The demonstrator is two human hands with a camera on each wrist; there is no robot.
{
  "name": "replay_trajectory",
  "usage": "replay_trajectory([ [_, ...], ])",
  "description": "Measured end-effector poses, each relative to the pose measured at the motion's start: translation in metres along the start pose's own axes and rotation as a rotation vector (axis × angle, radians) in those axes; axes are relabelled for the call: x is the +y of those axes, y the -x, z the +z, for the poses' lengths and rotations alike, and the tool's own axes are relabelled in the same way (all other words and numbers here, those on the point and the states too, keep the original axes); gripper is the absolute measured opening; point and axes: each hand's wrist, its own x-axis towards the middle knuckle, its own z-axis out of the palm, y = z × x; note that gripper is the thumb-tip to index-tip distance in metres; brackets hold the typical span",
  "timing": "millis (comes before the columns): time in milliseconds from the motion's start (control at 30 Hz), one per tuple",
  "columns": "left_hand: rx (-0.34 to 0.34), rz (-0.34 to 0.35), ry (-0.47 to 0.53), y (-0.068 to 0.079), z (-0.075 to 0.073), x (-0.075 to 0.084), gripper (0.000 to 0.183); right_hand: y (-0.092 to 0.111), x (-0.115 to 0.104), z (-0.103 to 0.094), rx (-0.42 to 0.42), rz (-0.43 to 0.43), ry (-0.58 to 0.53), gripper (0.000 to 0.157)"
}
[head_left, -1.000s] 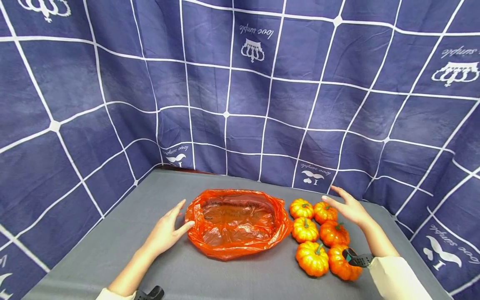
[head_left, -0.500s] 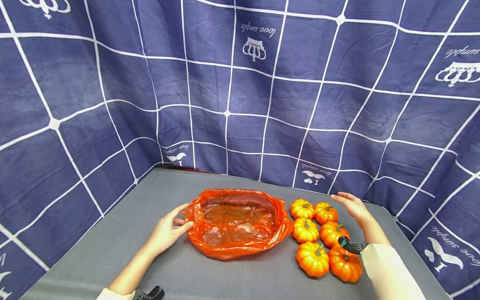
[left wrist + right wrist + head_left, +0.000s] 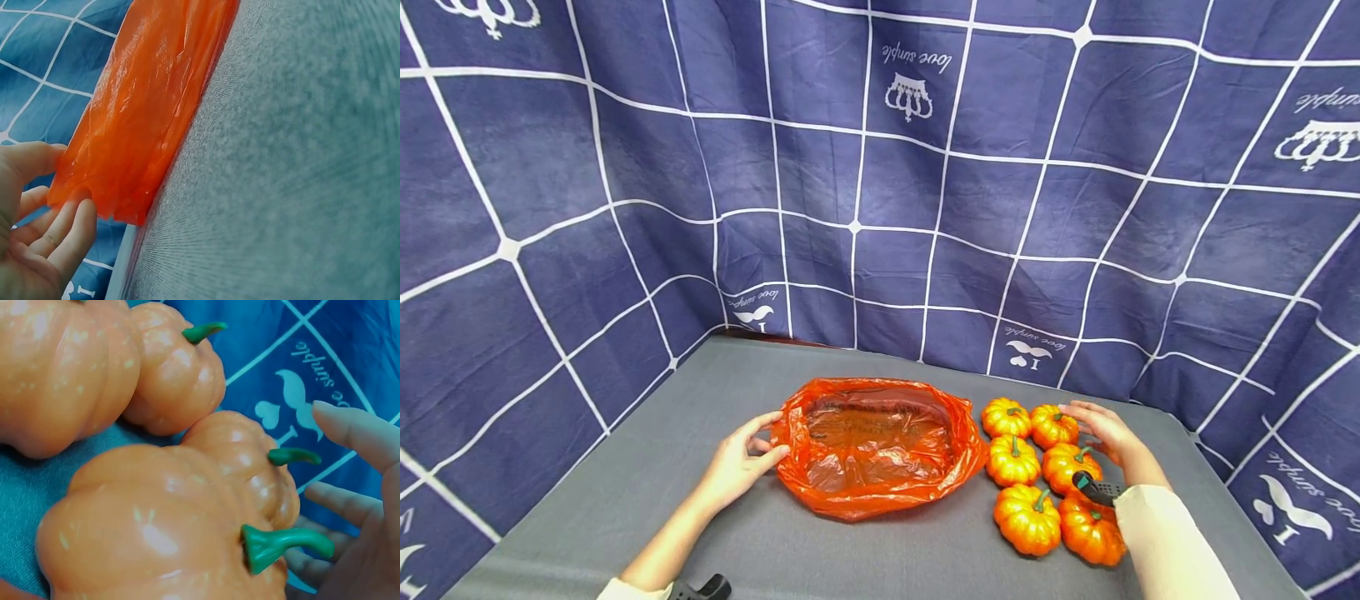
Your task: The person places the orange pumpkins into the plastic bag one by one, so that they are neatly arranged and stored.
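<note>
An orange plastic bag (image 3: 880, 504) lies spread wide at the mouth on the table, its dark lettering showing inside. My left hand (image 3: 735, 462) is at the bag's left end, thumb and fingers apart and loosely bent. In the left wrist view its fingertips (image 3: 84, 209) touch the bag's end (image 3: 144, 112), one showing through the film. At right, my right hand (image 3: 1108, 433) reaches beside the back right pumpkin (image 3: 1054, 426), fingers spread. In the right wrist view, the thumb and fingers stand apart behind that small pumpkin (image 3: 240, 462), and a larger pumpkin (image 3: 144, 531) is in front.
Several other small pumpkins with green stems, such as a yellow-orange pumpkin (image 3: 1027, 518) and an orange pumpkin (image 3: 1092, 529), cluster in two columns right of the bag. A grey cloth covers the table (image 3: 850, 558). Blue checked curtains (image 3: 820, 175) hang behind and at both sides.
The right hand has come down and slightly toward me, from above the back pumpkins to beside the back right one. The left hand has moved in slightly to touch the bag's edge.
</note>
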Motion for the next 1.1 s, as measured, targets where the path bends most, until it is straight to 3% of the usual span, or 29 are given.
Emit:
replay_trajectory([
  [367, -0.037, -0.035, 0.069, 0.003, -0.001, 0.005, 0.055, -0.002, 0.009, 0.006, -0.006, -0.045, 0.087, 0.079],
  [633, -0.036, -0.027, 0.096, 0.001, 0.0, 0.002, 0.054, -0.004, 0.014, 0.01, -0.007, -0.058, 0.058, 0.081],
  [1100, -0.052, -0.051, 0.132, 0.0, 0.0, -0.001, 0.057, -0.001, 0.012, 0.011, 0.069, -0.084, 0.032, 0.08],
])
